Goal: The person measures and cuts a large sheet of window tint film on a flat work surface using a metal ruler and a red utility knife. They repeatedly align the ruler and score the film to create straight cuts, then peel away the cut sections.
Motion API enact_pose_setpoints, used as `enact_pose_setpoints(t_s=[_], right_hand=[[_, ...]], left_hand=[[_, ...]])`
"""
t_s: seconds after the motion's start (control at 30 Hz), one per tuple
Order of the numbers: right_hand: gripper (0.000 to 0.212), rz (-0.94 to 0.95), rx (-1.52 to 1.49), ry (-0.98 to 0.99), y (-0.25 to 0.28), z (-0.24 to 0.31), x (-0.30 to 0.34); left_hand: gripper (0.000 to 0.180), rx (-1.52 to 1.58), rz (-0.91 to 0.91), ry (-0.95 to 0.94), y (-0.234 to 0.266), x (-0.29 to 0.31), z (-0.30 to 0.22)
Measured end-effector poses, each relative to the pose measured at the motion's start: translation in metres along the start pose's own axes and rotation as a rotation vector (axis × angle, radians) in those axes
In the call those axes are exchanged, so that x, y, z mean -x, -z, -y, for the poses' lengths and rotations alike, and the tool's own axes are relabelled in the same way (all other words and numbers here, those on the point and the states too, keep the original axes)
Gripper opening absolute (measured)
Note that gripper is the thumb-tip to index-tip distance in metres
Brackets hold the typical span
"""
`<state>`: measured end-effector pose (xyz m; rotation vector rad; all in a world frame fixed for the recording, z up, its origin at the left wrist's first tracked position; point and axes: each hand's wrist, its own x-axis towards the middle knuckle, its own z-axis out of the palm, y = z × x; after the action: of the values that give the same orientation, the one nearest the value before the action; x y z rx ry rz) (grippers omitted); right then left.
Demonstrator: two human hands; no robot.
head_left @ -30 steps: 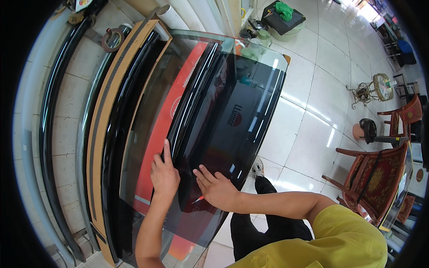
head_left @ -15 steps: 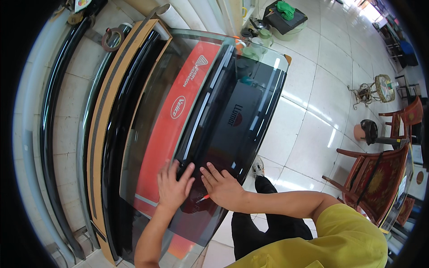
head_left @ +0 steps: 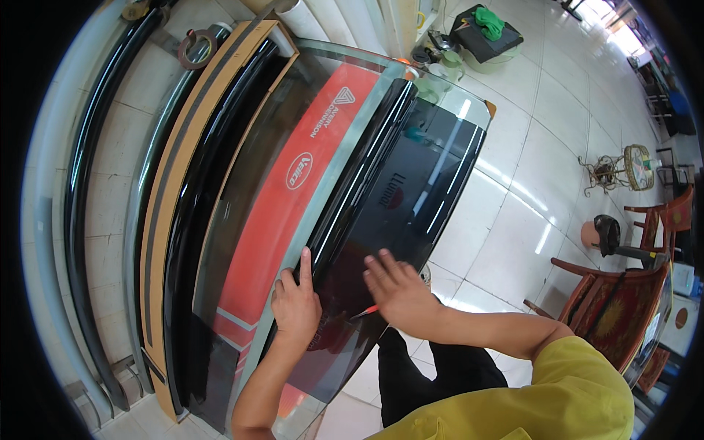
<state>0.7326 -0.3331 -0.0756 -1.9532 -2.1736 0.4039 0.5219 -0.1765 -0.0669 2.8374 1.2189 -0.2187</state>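
A roll of dark glossy film (head_left: 359, 169) lies lengthwise on a glass-topped table (head_left: 312, 220). Its unrolled dark sheet (head_left: 425, 158) covers the right part of the glass. My left hand (head_left: 297, 308) rests over the near end of the roll, with one finger stretched along it and the others bent; its thumb is hidden. Farther right, my right hand (head_left: 407, 293) is over the sheet, fingers extended and palm down. A slim red tool (head_left: 369, 311) with a thin pale tip sticks out from under its thumb side, held against the hand.
Left of the table, a long open cardboard box (head_left: 165, 213) holds a black roll (head_left: 202, 169). Other long rolls (head_left: 95, 139) lean along the wall, with a tape ring (head_left: 198, 48) on one. Wooden chairs (head_left: 612, 312) and a small ornate stand (head_left: 636, 167) are at the right.
The film roll has shifted right, showing a wider strip of glass beside the red panel. My right hand has moved right with the red tool; the left hand's fingers have drawn in, leaving one extended.
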Motion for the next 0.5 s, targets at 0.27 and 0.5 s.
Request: enact_pose_setpoints(t_s=[0.27,0.5], right_hand=[[0.052,-0.034,0.091,0.02,0.012,-0.046,-0.02],[0.054,-0.061,0.096,0.054,0.006,-0.054,-0.11]], left_hand=[[0.112,0.042,-0.083,-0.038,0.014,-0.034,0.036],[0.106,-0.037,-0.051,0.007,0.011,-0.095,0.096]])
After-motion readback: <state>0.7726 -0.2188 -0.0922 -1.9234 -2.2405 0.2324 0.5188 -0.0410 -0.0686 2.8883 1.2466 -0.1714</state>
